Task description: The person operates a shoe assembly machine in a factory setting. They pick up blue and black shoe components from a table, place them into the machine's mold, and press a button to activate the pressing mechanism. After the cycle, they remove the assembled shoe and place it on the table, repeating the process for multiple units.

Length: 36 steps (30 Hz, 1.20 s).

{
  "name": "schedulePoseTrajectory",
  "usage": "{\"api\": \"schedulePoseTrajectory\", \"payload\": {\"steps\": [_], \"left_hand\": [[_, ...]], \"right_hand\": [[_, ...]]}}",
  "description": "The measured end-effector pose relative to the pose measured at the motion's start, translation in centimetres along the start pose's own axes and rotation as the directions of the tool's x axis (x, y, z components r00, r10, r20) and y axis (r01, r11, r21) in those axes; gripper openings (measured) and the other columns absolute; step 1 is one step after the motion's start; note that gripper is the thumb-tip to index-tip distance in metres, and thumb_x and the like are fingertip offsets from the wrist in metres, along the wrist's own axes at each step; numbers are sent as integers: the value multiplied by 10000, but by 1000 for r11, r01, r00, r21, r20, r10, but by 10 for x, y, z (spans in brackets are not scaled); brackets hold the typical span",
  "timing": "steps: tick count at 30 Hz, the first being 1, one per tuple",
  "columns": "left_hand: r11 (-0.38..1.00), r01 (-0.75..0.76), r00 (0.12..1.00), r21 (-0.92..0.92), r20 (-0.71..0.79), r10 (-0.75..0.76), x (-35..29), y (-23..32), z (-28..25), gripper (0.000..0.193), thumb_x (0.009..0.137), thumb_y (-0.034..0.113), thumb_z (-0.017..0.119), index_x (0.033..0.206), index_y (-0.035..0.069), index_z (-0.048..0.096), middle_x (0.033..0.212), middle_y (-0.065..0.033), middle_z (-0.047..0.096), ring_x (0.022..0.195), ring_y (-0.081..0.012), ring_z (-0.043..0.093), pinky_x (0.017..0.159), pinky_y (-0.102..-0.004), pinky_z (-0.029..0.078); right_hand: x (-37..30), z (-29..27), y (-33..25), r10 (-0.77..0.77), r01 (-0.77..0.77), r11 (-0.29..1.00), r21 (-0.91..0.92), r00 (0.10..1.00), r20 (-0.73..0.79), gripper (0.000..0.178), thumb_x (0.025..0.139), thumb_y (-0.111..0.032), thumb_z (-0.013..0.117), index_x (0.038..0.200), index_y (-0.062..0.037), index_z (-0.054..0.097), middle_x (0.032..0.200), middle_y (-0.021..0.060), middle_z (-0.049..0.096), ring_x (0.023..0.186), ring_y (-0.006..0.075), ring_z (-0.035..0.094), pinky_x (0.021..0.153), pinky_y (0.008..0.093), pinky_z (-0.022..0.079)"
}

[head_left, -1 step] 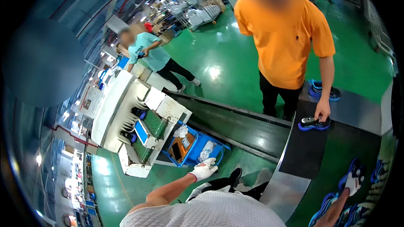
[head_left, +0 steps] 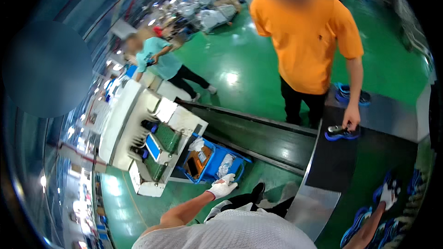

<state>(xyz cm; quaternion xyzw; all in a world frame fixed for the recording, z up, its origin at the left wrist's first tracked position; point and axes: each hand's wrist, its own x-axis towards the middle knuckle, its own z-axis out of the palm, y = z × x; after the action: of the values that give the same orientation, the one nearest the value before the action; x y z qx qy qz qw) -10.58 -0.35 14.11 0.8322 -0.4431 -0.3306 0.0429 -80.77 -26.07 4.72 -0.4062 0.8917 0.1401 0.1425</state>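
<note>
My left hand point(head_left: 223, 187), in a white glove, hangs beside the blue basket point(head_left: 213, 175) with its fingers apart and nothing in it. At the lower right, my right hand point(head_left: 389, 197), also gloved, grips a dark shoe with a blue sole point(head_left: 378, 194) on the green work surface point(head_left: 369, 157). The fingertips are partly hidden by the shoe and blurred. Other dark-and-blue shoes point(head_left: 361, 219) lie close to that forearm. Across the bench, the hand of a person in an orange shirt point(head_left: 351, 117) rests on another black shoe with a blue sole point(head_left: 341, 134).
A white machine point(head_left: 127, 124) with two green conveyor belts, each carrying a shoe, stands left of me. Beyond the basket runs a long dark channel point(head_left: 258, 133). Another shoe point(head_left: 350, 94) sits on the bench's far part. A person in a teal shirt point(head_left: 159, 57) stands behind the machine.
The whole view has shifted slightly. Both of my hands keep nearly the same places, and the co-worker's hand stays on the shoe.
</note>
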Motion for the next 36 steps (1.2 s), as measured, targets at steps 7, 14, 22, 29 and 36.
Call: {"api": "schedulePoseTrajectory", "payload": {"steps": [7,14,22,29,36], "left_hand": [[990,-139,990,22,32,138,29,-21,26,584,963,288,682,1436,-1,498,1330,-225,646,1216,-356,636,1037,-434,497],[840,-522,825,-146,163,541,102,96,26,557,969,184,680,1454,1,476,1336,-232,641,1173,-313,673,1008,-410,525],[782,-392,271,-485,752,601,43,263,94,556,1074,363,527,1490,6,432,1415,-187,582,1275,-274,574,1058,-406,480],[460,-834,53,-305,785,617,16,198,127,599,1083,516,403,1310,-1,604,1133,-171,692,1005,-268,652,929,-408,496],[356,-898,-69,-258,882,466,-81,213,125,636,1090,490,404,1344,-72,560,1209,-242,679,1085,-347,644,959,-438,490]], "right_hand": [[16,53,16,110,69,950,305,838,-534,859,811,-706,665,1290,8,654,1301,203,679,1331,328,537,1171,399,358],[-207,11,-2,340,-54,465,884,932,-122,644,852,-475,809,1258,3,664,1201,194,713,1081,331,676,949,405,510],[-445,29,-92,351,-472,57,880,835,425,949,782,-697,738,1304,86,613,1272,280,665,1223,372,636,1062,435,462],[-543,53,-141,404,-334,-267,904,813,420,737,790,-425,841,1325,8,575,1158,124,680,1018,186,641,930,334,520],[-620,48,-92,362,-489,-422,763,681,637,1223,685,-819,726,1376,159,476,1292,308,575,1199,312,601,972,369,502]]}}
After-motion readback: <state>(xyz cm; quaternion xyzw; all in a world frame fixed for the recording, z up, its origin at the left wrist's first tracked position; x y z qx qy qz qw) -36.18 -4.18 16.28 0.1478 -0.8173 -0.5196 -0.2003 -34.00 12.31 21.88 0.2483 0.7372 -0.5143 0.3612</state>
